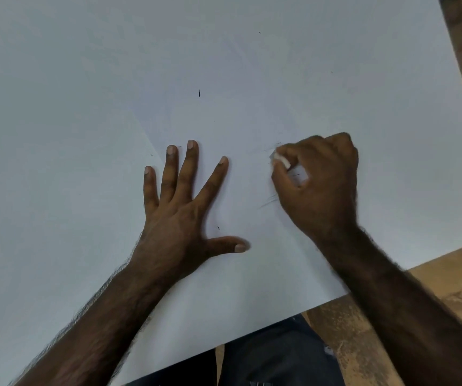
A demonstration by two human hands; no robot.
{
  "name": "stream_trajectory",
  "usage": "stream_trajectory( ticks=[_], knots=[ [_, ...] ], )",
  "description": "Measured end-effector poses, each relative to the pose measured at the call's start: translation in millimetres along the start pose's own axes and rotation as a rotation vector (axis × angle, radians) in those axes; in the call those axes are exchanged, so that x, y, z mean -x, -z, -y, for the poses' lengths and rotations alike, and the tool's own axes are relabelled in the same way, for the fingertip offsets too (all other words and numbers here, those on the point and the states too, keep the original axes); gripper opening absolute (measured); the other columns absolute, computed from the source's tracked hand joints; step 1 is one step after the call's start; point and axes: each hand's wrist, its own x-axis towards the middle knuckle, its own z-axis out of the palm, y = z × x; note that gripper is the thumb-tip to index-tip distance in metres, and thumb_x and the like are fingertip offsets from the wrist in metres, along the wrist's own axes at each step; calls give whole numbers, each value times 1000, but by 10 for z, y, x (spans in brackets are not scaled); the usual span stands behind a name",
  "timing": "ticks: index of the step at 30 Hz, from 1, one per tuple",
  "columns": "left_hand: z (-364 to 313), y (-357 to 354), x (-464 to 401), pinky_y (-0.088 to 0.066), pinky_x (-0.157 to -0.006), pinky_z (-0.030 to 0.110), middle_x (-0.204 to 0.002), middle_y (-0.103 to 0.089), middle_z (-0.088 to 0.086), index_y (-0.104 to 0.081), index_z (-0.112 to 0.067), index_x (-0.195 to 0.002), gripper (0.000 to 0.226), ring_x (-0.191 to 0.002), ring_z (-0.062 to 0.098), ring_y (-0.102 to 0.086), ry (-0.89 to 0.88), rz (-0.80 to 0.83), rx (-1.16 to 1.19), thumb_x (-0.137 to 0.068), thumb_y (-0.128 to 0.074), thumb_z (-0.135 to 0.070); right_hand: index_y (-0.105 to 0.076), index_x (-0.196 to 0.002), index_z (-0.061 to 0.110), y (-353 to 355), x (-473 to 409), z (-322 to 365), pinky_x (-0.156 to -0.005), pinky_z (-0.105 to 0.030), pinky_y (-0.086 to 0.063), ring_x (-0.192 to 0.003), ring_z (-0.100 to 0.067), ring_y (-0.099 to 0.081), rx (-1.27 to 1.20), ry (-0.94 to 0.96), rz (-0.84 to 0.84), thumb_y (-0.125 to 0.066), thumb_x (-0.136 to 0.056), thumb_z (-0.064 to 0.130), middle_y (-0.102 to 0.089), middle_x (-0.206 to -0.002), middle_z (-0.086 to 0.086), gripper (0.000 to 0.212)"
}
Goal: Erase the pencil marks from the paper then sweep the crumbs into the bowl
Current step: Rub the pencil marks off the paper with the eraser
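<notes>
1. At the bottom of the frame, dark trousers [274, 355] and a brown floor [363, 344] show below the near edge of the paper [85, 107].
2. At centre, the left hand [179, 215] lies flat on the sheet, its fingers straight and spread, pinning it down.
3. To the right of centre, the right hand [319, 179] has its fingers curled tightly round a small white eraser [281, 160], whose tip meets the paper.
4. Faint pencil marks [268, 201] lie just left of that hand; a few dark crumbs [199, 93] are scattered farther up.
5. To erase well, short firm strokes away from the pinning hand would probably keep the sheet from buckling; the left hand might sit nearer the marks.
6. No bowl is in view.
</notes>
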Motion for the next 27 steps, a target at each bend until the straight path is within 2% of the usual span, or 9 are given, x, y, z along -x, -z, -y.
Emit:
stream_trajectory(
  ticks=[4, 6, 9, 11, 14, 16, 20, 22, 27],
  knots=[
    [3, 5, 10, 11, -129, 65, -180, 24, 5, 3, -39, -173, 126, -165, 32, 27, -7, -5, -14, -74, -36, -106, -78, -106, 19, -56, 557, 349, -85, -52, -48, -95, -31, -63, -118, 179, 224, -71, -94, 27, -75, -98, -1, 15],
    [3, 11, 8, 13, -129, 64, -180, 24, 5, 2, -38, -173, 126, -165, 32, 27, -13, 0, -17, -74, -36, -105, -78, -109, 18, -58, 674, 377, -86, -51, -49, -99, -27, -63, -128, 235, 274, -71, -94, 29, -76, -102, 0, 19],
    [-7, 24, 7, 13, -129, 64, -179, 26, 4, 4, -41, -173, 129, -164, 30, 29, 3, 7, -7, -70, -37, -108, -79, -103, 19, -71, 362, 220, -81, -49, -47, -93, -33, -62, -30, 210, 138, -71, -92, 26, -76, -97, 0, 15],
    [-13, 30, 4, 12, -129, 64, -179, 27, 2, 6, -42, -172, 130, -164, 29, 29, 6, 11, 4, -69, -38, -109, -79, -98, 20, -56, 78, 99, -80, -47, -45, -90, -36, -61, 17, 117, 18, -72, -93, 23, -76, -93, 0, 10],
    [-15, 34, 1, 14, -129, 63, -179, 28, 2, 7, -43, -172, 131, -164, 28, 31, 8, 16, 15, -69, -39, -109, -79, -96, 18, -36, -99, -4, -82, -42, -41, -91, -35, -62, 4, -31, -48, -71, -95, 22, -76, -92, 1, 9],
    [-15, 35, 5, 14, -129, 63, -179, 28, 2, 6, -43, -172, 131, -164, 28, 31, 11, 18, 9, -69, -40, -108, -79, -96, 19, -39, -16, 68, -83, -43, -42, -91, -36, -61, -9, -21, -29, -70, -95, 23, -75, -92, 1, 10],
    [-19, 35, 18, 10, -130, 65, -181, 20, 5, -2, -38, -174, 124, -166, 31, 25, -5, -8, 1, -74, -30, -105, -79, -106, 18, -110, 559, 433, -85, -51, -49, -97, -30, -63, -109, 212, 206, -70, -95, 28, -76, -99, -2, 18],
    [-21, 29, 19, 10, -131, 65, -181, 19, 6, -4, -36, -174, 123, -166, 32, 24, -11, -16, 2, -75, -27, -105, -79, -107, 16, -109, 630, 432, -83, -50, -51, -97, -29, -64, -82, 267, 235, -71, -95, 29, -77, -100, -3, 19],
    [-9, 18, 5, 10, -129, 66, -180, 24, 2, 2, -42, -173, 130, -165, 29, 28, 5, -3, 15, -70, -42, -108, -79, -97, 21, -99, -38, 64, -79, -43, -42, -89, -35, -61, -8, 90, -46, -72, -93, 25, -76, -93, 2, 9]
  ],
)
